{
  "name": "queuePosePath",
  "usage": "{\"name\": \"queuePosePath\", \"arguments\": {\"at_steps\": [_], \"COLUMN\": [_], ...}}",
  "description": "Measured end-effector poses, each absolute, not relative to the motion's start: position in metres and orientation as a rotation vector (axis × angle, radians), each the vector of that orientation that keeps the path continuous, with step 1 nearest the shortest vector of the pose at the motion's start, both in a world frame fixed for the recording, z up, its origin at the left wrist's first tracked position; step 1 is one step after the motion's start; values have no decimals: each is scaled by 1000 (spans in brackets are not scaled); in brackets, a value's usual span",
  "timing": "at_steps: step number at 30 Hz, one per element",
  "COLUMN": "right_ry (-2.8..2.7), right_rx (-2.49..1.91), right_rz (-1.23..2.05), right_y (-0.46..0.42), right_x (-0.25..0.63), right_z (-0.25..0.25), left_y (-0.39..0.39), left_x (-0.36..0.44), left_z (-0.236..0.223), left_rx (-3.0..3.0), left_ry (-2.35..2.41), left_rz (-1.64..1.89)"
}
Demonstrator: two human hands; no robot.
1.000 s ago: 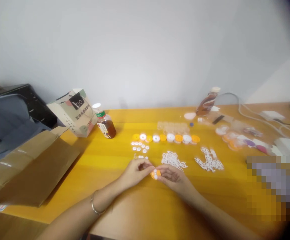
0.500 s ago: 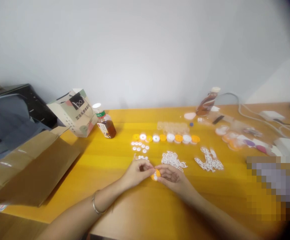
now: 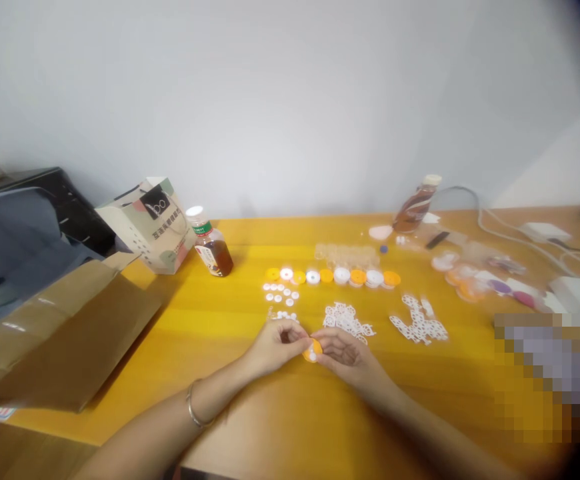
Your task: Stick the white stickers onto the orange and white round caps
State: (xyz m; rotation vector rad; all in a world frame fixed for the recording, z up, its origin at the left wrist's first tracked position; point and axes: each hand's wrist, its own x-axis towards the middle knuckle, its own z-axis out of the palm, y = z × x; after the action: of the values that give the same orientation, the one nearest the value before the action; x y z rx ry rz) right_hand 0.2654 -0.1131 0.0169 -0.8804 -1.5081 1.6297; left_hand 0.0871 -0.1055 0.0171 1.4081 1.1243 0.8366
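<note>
Pale, plain wall (image 3: 290, 107) rises behind a yellow-brown wooden tabletop (image 3: 250, 427), whose near edge shows at the bottom. Close to the middle of the table, the left hand (image 3: 276, 347) and the right hand (image 3: 351, 359) meet over a small orange disc (image 3: 313, 351) with white parts on its face. Left thumb and fingers pinch it narrowly from one side; right thumb and fingertips close on its other side, so both hands hold it between them. Whether it touches the wood cannot be told. A metal bracelet (image 3: 192, 408) circles the left wrist.

Just beyond the left hand lie small white discs (image 3: 277, 298) in loose rows, with a few more bunched nearer the fingers. A heap of white openwork pieces (image 3: 344, 318) sits just past the right hand, and a second white heap (image 3: 420, 325) spreads farther right. Behind these, orange and white round pieces (image 3: 341, 275) alternate in a line, with clear containers (image 3: 347, 255) just behind them and a blue cap (image 3: 383, 249) to their right.

On the left stand a capped bottle (image 3: 215, 255), a printed paper bag (image 3: 157, 230) and a brown cardboard box (image 3: 70, 340). Toward the right are another bottle (image 3: 414, 208), white cables (image 3: 490, 223) and a purple disc (image 3: 499, 286).
</note>
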Motion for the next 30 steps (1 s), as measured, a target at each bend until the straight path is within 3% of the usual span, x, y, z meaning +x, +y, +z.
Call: {"name": "queuePosePath", "arguments": {"at_steps": [30], "right_ry": [-1436], "right_rx": [-915], "right_rz": [1586], "right_y": [-116], "right_x": [260], "right_z": [13], "left_y": [-110], "left_x": [91], "left_z": [13], "left_rx": [1488], "left_ry": [1102], "left_rz": [885]}}
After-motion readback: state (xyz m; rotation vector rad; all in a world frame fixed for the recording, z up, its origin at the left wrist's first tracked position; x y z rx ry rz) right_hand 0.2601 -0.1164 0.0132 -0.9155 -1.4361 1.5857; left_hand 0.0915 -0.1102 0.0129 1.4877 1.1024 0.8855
